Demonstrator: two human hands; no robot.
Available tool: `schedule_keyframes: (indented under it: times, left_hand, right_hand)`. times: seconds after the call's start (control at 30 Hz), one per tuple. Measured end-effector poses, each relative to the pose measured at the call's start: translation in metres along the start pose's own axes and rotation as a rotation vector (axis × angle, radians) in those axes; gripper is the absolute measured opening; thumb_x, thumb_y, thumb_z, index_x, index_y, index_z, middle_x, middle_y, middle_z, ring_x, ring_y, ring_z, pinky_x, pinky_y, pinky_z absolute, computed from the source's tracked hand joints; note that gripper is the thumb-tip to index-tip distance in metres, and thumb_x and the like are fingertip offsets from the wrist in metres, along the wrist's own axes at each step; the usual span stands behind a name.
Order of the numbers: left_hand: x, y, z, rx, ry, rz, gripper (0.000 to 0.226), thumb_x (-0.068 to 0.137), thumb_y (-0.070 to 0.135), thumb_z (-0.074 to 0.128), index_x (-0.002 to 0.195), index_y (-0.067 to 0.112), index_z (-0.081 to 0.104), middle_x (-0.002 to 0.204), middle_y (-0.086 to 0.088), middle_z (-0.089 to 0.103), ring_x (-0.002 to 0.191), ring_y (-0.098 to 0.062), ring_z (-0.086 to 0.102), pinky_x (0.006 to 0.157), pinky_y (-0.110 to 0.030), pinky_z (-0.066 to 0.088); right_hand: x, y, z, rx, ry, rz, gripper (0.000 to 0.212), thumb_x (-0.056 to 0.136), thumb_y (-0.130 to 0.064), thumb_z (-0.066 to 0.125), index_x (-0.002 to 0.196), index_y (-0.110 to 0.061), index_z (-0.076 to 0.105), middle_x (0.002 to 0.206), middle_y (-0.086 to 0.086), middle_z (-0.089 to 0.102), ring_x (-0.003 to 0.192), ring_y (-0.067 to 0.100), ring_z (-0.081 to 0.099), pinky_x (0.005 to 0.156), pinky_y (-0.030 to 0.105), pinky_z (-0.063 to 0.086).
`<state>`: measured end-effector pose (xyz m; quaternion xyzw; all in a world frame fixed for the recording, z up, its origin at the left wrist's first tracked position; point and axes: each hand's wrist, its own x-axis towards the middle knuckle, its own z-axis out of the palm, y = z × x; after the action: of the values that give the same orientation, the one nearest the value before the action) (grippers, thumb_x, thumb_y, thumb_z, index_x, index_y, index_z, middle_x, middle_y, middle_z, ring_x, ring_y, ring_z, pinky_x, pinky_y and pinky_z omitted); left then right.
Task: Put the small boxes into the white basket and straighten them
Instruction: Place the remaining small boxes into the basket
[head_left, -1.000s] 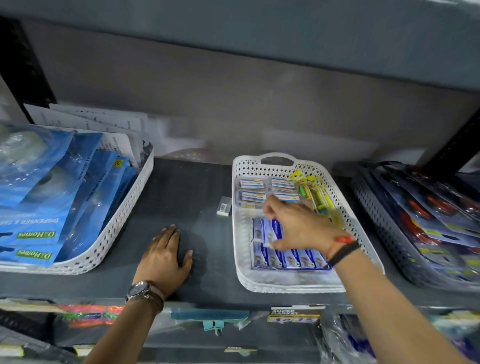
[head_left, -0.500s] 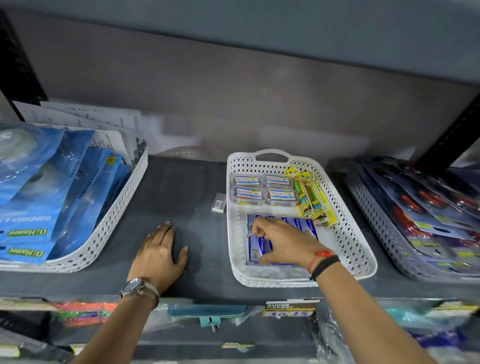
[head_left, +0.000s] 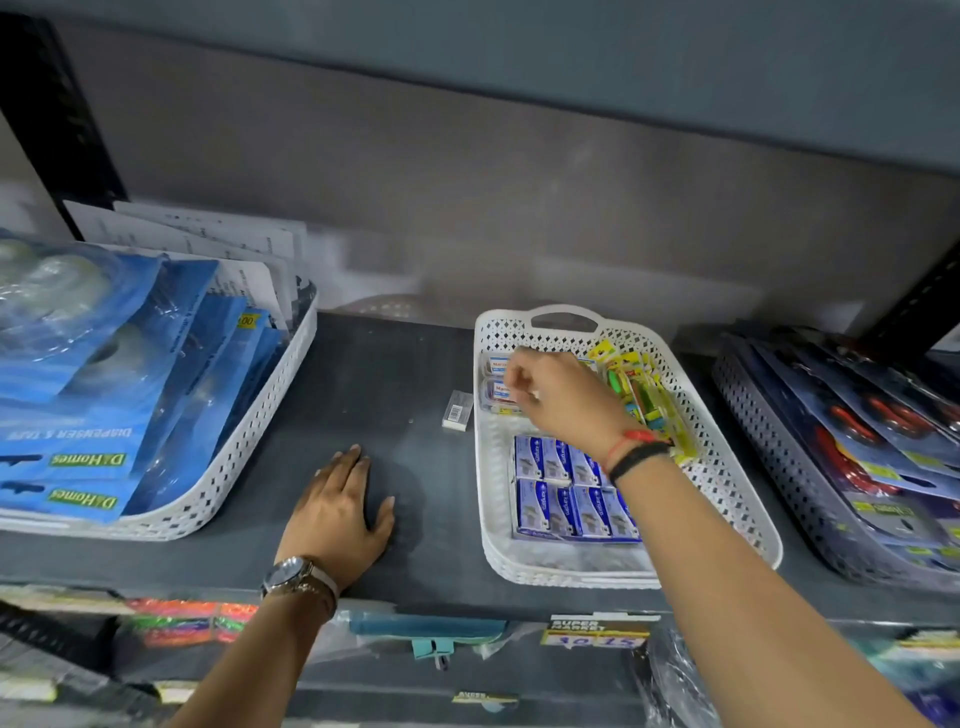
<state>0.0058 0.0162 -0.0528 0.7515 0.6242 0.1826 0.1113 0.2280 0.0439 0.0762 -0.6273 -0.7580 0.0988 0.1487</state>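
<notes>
The white basket (head_left: 727, 467) stands on the dark shelf, right of centre. Several small blue boxes (head_left: 566, 488) lie in two neat rows in its near half. Small clear boxes with red-and-blue labels (head_left: 496, 387) sit at its far left, partly hidden by my right hand (head_left: 556, 395), which hovers over them with fingers curled; I cannot see whether it grips one. Yellow-green packets (head_left: 652, 400) lie along the basket's right side. A small white box with a barcode (head_left: 457, 410) lies on the shelf just left of the basket. My left hand (head_left: 340, 514) rests flat on the shelf.
A large white basket of blue tape-dispenser packs (head_left: 119, 415) fills the left. A dark basket of blister-packed tools (head_left: 852, 457) stands at the right. The shelf's front edge carries a price label (head_left: 597, 631). Another shelf hangs overhead.
My right hand has moved from the blue boxes in the near half of the basket back to the clear boxes at the far left. My left hand has stayed flat on the shelf.
</notes>
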Motion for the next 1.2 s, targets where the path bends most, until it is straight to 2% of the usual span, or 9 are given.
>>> schedule_keyframes:
  times: [0.07,0.17,0.27,0.47,0.67,0.83,1.03,1.13,1.2]
  left_hand:
    - [0.000,0.001,-0.001,0.000,-0.005,-0.007,0.062,0.074,0.039,0.044,0.118,-0.003,0.049,0.130,-0.023,0.049,0.119,-0.040,0.042,0.098,-0.049,0.033]
    - [-0.001,0.000,0.000,-0.001,-0.003,-0.013,0.058,0.073,0.035,0.046,0.115,-0.005,0.052,0.124,-0.026,0.053,0.114,-0.042,0.048,0.093,-0.050,0.038]
    - [-0.001,-0.001,0.001,-0.012,-0.017,-0.006,0.064,0.073,0.041,0.036,0.112,-0.006,0.053,0.120,-0.026,0.056,0.110,-0.042,0.052,0.089,-0.051,0.042]
    - [0.000,-0.001,-0.001,-0.011,-0.009,-0.005,0.054,0.076,0.031,0.053,0.117,-0.004,0.049,0.126,-0.024,0.052,0.115,-0.040,0.048,0.093,-0.050,0.040]
    - [-0.002,-0.002,-0.001,-0.033,0.012,-0.007,0.065,0.073,0.043,0.039,0.116,-0.004,0.051,0.125,-0.023,0.053,0.114,-0.040,0.048,0.094,-0.049,0.039]
    - [0.000,-0.005,0.001,-0.032,0.015,-0.001,0.076,0.070,0.052,0.028,0.119,-0.003,0.049,0.130,-0.022,0.048,0.120,-0.039,0.042,0.099,-0.047,0.033]
    - [0.001,-0.003,0.000,-0.009,0.005,0.009,0.076,0.070,0.051,0.028,0.116,-0.005,0.051,0.127,-0.024,0.050,0.117,-0.042,0.044,0.095,-0.051,0.037]
    - [0.001,-0.004,0.002,-0.008,0.001,0.013,0.070,0.073,0.048,0.034,0.114,-0.006,0.052,0.125,-0.026,0.052,0.114,-0.043,0.047,0.093,-0.053,0.039]
    - [0.000,-0.003,0.001,-0.003,0.012,0.004,0.057,0.078,0.037,0.051,0.115,-0.006,0.051,0.126,-0.026,0.051,0.115,-0.043,0.045,0.094,-0.053,0.039]
  right_hand:
    - [0.023,-0.020,0.011,-0.064,0.044,-0.065,0.013,0.087,-0.017,0.057,0.099,-0.015,0.061,0.104,0.006,0.071,0.096,0.024,0.065,0.094,0.035,0.047]
    - [0.050,-0.037,0.039,-0.265,-0.147,-0.089,0.031,0.083,-0.027,0.063,0.111,-0.015,0.058,0.113,0.005,0.068,0.110,0.024,0.060,0.115,0.050,0.014]
    - [0.064,-0.038,0.066,-0.550,-0.315,-0.055,0.038,0.078,-0.029,0.068,0.112,-0.015,0.060,0.113,0.009,0.066,0.115,0.029,0.055,0.111,0.065,-0.006]
    - [0.077,-0.033,0.083,-0.841,-0.339,-0.098,0.025,0.090,-0.022,0.054,0.112,-0.014,0.062,0.117,0.008,0.065,0.122,0.032,0.046,0.108,0.070,-0.010]
    - [0.062,-0.032,0.061,-0.087,-0.185,-0.149,0.060,0.074,-0.017,0.069,0.131,-0.015,0.048,0.126,0.009,0.052,0.114,0.024,0.052,0.113,0.045,0.023]
    - [0.018,-0.013,0.027,0.543,-0.092,-0.099,0.059,0.070,0.008,0.071,0.122,-0.010,0.049,0.122,0.008,0.048,0.097,0.014,0.055,0.077,0.001,0.042]
    - [-0.026,0.013,-0.001,0.841,-0.177,0.021,0.056,0.066,0.012,0.076,0.104,-0.023,0.052,0.103,-0.016,0.058,0.086,-0.013,0.060,0.078,0.002,0.047]
    - [-0.043,0.032,-0.007,0.707,-0.165,0.071,0.057,0.067,0.000,0.080,0.101,-0.037,0.054,0.108,-0.014,0.057,0.102,0.003,0.055,0.098,0.020,0.042]
    - [-0.055,0.044,-0.007,0.637,-0.220,0.122,0.057,0.071,0.004,0.075,0.108,-0.031,0.052,0.107,-0.014,0.051,0.097,0.003,0.053,0.091,0.017,0.044]
